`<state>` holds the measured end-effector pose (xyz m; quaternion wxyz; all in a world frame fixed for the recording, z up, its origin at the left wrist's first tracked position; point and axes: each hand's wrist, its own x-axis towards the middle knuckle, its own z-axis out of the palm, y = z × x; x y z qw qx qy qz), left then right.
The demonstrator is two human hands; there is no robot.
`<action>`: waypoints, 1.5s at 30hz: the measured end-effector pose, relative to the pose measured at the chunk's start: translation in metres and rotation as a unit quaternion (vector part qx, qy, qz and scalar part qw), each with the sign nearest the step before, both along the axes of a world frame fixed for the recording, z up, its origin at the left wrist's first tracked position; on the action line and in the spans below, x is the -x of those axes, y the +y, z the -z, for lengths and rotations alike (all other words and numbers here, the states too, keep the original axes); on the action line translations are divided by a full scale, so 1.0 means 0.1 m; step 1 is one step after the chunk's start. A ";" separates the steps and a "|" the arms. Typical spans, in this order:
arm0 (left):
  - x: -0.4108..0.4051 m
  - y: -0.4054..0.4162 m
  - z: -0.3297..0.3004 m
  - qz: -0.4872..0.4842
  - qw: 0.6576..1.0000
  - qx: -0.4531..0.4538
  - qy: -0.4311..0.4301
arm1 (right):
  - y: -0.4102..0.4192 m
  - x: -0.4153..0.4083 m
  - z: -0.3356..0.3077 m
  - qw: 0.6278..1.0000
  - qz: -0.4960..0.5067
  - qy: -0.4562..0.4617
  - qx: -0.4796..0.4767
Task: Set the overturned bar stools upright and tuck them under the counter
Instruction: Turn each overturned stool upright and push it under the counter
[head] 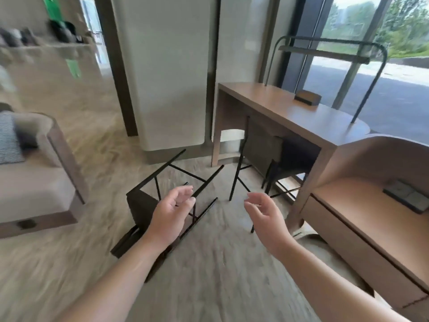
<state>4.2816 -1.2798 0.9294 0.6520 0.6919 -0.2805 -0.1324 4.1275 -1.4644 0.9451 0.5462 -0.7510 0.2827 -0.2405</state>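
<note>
A dark bar stool (144,205) lies on its side on the pale floor, its thin black legs pointing up and to the right. My left hand (173,210) hovers over those legs with loosely curled fingers and holds nothing. My right hand (262,214) is raised to the right of the stool, fingers relaxed and empty. A second dark stool (267,147) stands upright, tucked under the wooden counter (301,115).
A beige sofa (34,182) with a striped cushion sits at the left. A curved wooden cabinet (371,205) fills the right foreground. A white pillar (167,77) stands behind the fallen stool. On the counter rests a small dark box (307,98) under a metal lamp frame (329,49).
</note>
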 end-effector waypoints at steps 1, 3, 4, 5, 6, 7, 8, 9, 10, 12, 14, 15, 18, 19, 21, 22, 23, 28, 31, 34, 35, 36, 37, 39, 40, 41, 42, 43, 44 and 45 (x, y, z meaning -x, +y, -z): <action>-0.12 0.13 0.01 -0.015 1.000 0.005 0.006 | 0.07 -0.18 0.01 1.000 -0.016 -0.001 -0.009; -0.34 0.37 0.03 -0.046 0.999 0.012 0.019 | 0.22 -0.50 0.04 0.999 -0.046 -0.004 -0.029; -0.43 0.48 0.03 -0.062 0.998 0.014 0.026 | 0.28 -0.65 0.06 0.997 -0.061 -0.004 -0.035; -0.52 0.58 0.05 -0.079 0.996 0.015 0.035 | 0.34 -0.79 0.09 0.996 -0.076 -0.003 -0.039; -0.60 0.66 0.05 -0.095 0.994 0.017 0.043 | 0.39 -0.93 0.12 0.995 -0.090 0.000 -0.041; -0.67 0.74 0.06 -0.112 0.992 0.018 0.050 | 0.44 -1.06 0.15 0.993 -0.104 0.003 -0.046; -0.75 0.82 0.08 -0.129 0.990 0.018 0.056 | 0.48 -1.20 0.18 0.992 -0.117 0.006 -0.053; -0.82 0.88 0.09 -0.144 0.987 0.017 0.062 | 0.52 -1.33 0.22 0.990 -0.130 0.008 -0.060; -0.88 0.94 0.11 -0.159 0.985 0.016 0.068 | 0.56 -1.46 0.26 0.988 -0.141 0.010 -0.067; -1.04 1.04 0.14 -0.188 0.979 0.015 0.080 | 0.64 -1.73 0.33 0.983 -0.160 0.013 -0.085; -1.23 1.11 0.16 -0.213 0.973 0.002 0.085 | 0.70 -2.02 0.41 0.977 -0.181 0.013 -0.109; -1.33 1.13 0.17 -0.221 0.971 -0.008 0.086 | 0.72 -2.16 0.43 0.974 -0.193 0.013 -0.121; -1.67 1.17 0.19 -0.249 0.963 -0.020 0.099 | 0.74 -2.64 0.49 0.961 -0.223 0.012 -0.163; -1.79 1.17 0.20 -0.258 0.960 -0.023 0.106 | 0.72 -2.81 0.50 0.957 -0.230 0.013 -0.174; -2.05 1.13 0.21 -0.274 0.953 -0.029 0.124 | 0.68 -3.12 0.50 0.951 -0.241 0.017 -0.192; -2.18 1.10 0.21 -0.279 0.951 -0.035 0.132 | 0.65 -3.26 0.49 0.949 -0.246 0.020 -0.197; -2.32 1.06 0.20 -0.280 0.949 -0.044 0.137 | 0.61 -3.40 0.48 0.947 -0.251 0.021 -0.200; -3.00 0.86 0.13 -0.281 0.948 -0.063 0.133 | 0.34 -4.11 0.49 0.940 -0.262 0.030 -0.216; -3.33 0.80 0.12 -0.281 0.948 -0.054 0.136 | 0.26 -4.49 0.51 0.939 -0.263 0.038 -0.219; -3.63 0.79 0.10 -0.275 0.950 -0.058 0.135 | 0.25 -4.78 0.53 0.938 -0.262 0.037 -0.225; -3.74 0.79 0.10 -0.276 0.950 -0.056 0.136 | 0.25 -4.87 0.55 0.937 -0.263 0.038 -0.226; -3.87 0.79 0.11 -0.276 0.950 -0.053 0.137 | 0.25 -4.96 0.56 0.937 -0.262 0.040 -0.228; -3.99 0.80 0.11 -0.274 0.950 -0.050 0.141 | 0.25 -5.06 0.57 0.937 -0.259 0.044 -0.231; -4.25 0.80 0.13 -0.264 0.952 -0.048 0.148 | 0.27 -5.26 0.60 0.938 -0.247 0.047 -0.239; -4.38 0.80 0.15 -0.255 0.954 -0.051 0.150 | 0.29 -5.36 0.61 0.940 -0.239 0.046 -0.241; -4.51 0.80 0.18 -0.244 0.957 -0.054 0.150 | 0.32 -5.45 0.63 0.942 -0.231 0.044 -0.241; -4.65 0.81 0.20 -0.232 0.959 -0.055 0.150 | 0.35 -5.55 0.65 0.944 -0.223 0.042 -0.239; -4.80 0.83 0.23 -0.220 0.962 -0.057 0.150 | 0.40 -5.64 0.67 0.947 -0.214 0.042 -0.237; -4.97 0.86 0.27 -0.205 0.965 -0.059 0.150 | 0.45 -5.74 0.70 0.950 -0.204 0.041 -0.235; -5.14 0.90 0.31 -0.190 0.969 -0.061 0.147 | 0.51 -5.85 0.73 0.953 -0.190 0.041 -0.233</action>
